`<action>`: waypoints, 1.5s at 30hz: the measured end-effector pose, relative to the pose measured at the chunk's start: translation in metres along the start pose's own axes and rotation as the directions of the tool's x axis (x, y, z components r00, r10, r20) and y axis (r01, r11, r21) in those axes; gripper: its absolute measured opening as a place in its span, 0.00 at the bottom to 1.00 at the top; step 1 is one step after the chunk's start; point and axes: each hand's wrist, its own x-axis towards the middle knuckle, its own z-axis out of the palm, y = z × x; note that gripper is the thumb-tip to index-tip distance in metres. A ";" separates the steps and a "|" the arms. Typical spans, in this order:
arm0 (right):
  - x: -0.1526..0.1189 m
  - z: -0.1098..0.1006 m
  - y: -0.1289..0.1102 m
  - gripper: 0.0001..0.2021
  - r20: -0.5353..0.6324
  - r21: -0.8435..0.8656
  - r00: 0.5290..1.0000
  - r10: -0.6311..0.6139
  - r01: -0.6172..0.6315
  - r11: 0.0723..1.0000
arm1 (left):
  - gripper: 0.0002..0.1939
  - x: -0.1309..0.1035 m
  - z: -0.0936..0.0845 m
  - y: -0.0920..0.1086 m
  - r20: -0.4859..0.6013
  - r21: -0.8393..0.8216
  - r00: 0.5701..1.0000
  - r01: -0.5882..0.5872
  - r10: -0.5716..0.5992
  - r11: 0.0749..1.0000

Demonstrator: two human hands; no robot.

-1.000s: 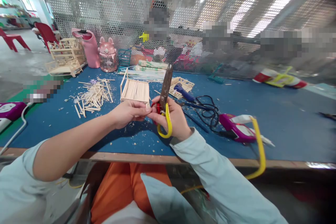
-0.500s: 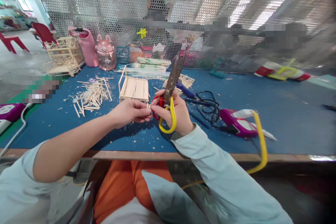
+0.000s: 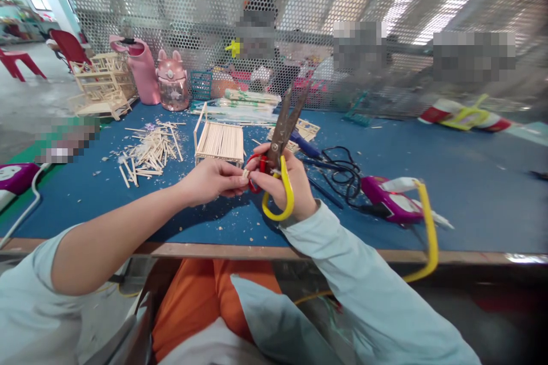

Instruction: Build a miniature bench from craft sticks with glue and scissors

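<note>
My right hand (image 3: pixel 295 185) is closed around the scissors (image 3: pixel 280 148), which have one red and one yellow handle. Their dark blades point up and away from me, slightly parted. My left hand (image 3: pixel 216 183) pinches short pieces of wooden stick (image 3: pixel 245 173), and the right fingertips meet it there. Just beyond my left hand stands a small bed-like frame of wooden sticks (image 3: pixel 220 141), with a tall post frame at its left end. A heap of cut sticks (image 3: pixel 156 148) lies left of it on the blue table mat (image 3: pixel 240 222).
A pink bottle (image 3: pixel 144 74) and a clear pink jar (image 3: pixel 172 82) stand at the back left beside a stick model (image 3: pixel 103 88). Bagged sticks (image 3: pixel 248 100) lie before the perforated metal screen (image 3: pixel 299 23). A blue-handled tool (image 3: pixel 305 144), its black cord and a purple power strip (image 3: pixel 394 199) lie right.
The scissors' blades have spread a little wider and the yellow handle has swung slightly right. Both hands stay together at the small stick pieces.
</note>
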 end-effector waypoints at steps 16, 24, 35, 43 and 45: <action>0.004 -0.002 0.001 0.19 -0.071 -0.064 0.997 0.008 -0.013 0.998 | 0.08 0.000 0.002 0.005 0.042 -0.265 0.981 0.194 -0.190 0.945; 0.003 0.004 0.005 0.19 -0.065 -0.051 0.998 0.028 -0.031 0.998 | 0.05 0.001 0.005 -0.003 -0.033 -0.041 0.998 0.060 -0.061 0.997; 0.000 0.003 0.005 0.16 -0.105 -0.086 0.993 -0.058 0.049 0.995 | 0.06 0.003 0.004 0.000 -0.004 -0.238 0.995 0.098 -0.102 0.966; -0.002 0.002 0.006 0.16 -0.040 -0.185 0.996 -0.074 0.066 0.981 | 0.06 0.003 0.001 -0.001 0.017 -0.279 0.992 0.123 -0.123 0.952; -0.001 0.002 0.005 0.16 -0.028 -0.186 0.997 -0.066 0.060 0.981 | 0.06 0.003 0.001 -0.001 0.020 -0.251 0.994 0.109 -0.107 0.962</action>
